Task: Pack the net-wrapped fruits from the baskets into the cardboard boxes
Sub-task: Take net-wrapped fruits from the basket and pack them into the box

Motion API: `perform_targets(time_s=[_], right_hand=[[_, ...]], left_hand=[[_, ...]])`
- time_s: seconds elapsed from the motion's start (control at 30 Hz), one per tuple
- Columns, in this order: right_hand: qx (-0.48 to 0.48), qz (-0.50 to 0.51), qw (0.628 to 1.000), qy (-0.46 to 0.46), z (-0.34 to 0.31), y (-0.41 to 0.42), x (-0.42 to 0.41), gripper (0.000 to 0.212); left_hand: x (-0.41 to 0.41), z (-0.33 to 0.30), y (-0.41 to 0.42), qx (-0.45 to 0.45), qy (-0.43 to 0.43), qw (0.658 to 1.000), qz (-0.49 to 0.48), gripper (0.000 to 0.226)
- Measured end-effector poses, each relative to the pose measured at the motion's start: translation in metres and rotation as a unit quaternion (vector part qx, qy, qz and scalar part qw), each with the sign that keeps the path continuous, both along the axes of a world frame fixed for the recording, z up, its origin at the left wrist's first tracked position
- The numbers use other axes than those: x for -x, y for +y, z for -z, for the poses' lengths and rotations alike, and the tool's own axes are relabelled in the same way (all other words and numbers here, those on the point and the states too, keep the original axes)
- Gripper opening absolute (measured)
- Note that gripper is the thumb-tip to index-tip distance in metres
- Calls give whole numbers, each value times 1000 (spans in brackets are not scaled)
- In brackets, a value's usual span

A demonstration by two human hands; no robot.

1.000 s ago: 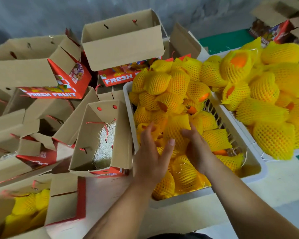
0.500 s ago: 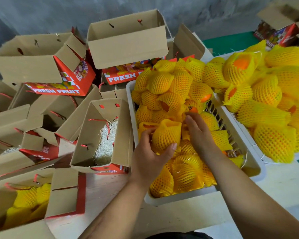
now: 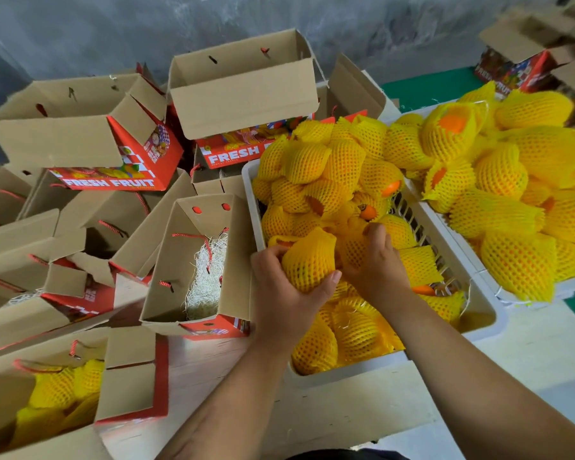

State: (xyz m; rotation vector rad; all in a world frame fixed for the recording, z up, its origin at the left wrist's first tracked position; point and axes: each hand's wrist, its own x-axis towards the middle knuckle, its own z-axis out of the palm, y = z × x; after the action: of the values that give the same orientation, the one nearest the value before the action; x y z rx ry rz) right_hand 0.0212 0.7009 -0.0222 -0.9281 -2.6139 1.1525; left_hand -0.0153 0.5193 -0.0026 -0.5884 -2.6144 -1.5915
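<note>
Yellow net-wrapped fruit (image 3: 309, 260) gripped in left hand (image 3: 286, 293), over near basket (image 3: 346, 371); right hand (image 3: 375, 260) curled on another, hold uncertain. Step: picking. Next, likely: carry left into open box (image 3: 196, 260).

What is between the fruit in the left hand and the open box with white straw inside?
In the head view, only the white plastic basket's left wall and the cardboard box's upright brown side flap separate the net-wrapped fruit from the straw.
</note>
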Motion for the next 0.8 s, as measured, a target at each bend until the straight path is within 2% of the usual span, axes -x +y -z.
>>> perform_targets(time_s=[0.07, 0.13, 0.17, 0.27, 0.33, 0.37, 0.4, 0.5, 0.57, 0.67, 0.8], right_hand=[[102, 24, 989, 107, -7, -4, -12, 76], [233, 73, 955, 169, -13, -12, -25, 77], [319, 93, 923, 192, -17, -17, -31, 77], [563, 97, 785, 241, -29, -37, -37, 67], [653, 48, 719, 234, -42, -53, -34, 50], [670, 41, 703, 233, -46, -62, -32, 50], [673, 44, 699, 238, -50, -71, -30, 51], [612, 43, 747, 257, -53, -97, -25, 49], [594, 18, 766, 244, -55, -119, -21, 58], [602, 19, 766, 223, -59, -163, -15, 74], [567, -6, 792, 226, -66, -241, 0, 62]], left_hand=[[0, -2, 0, -15, -13, 1000, 5, 80], [-1, -5, -2, -50, -46, 998, 12, 72], [0, -6, -3, -65, -56, 996, 17, 65], [1, -10, -5, -89, -88, 992, 36, 52], [2, -14, -9, -121, -112, 986, 31, 63], [2, -14, -12, -145, -122, 982, 26, 72], [1, -15, -16, -172, -135, 976, 21, 82], [-8, -17, -42, -243, -194, 951, 4, 100], [-14, -20, -69, -281, -220, 934, 4, 86], [-11, -24, -119, -286, -240, 928, 4, 67], [10, -29, -202, -256, -253, 933, -4, 65]])
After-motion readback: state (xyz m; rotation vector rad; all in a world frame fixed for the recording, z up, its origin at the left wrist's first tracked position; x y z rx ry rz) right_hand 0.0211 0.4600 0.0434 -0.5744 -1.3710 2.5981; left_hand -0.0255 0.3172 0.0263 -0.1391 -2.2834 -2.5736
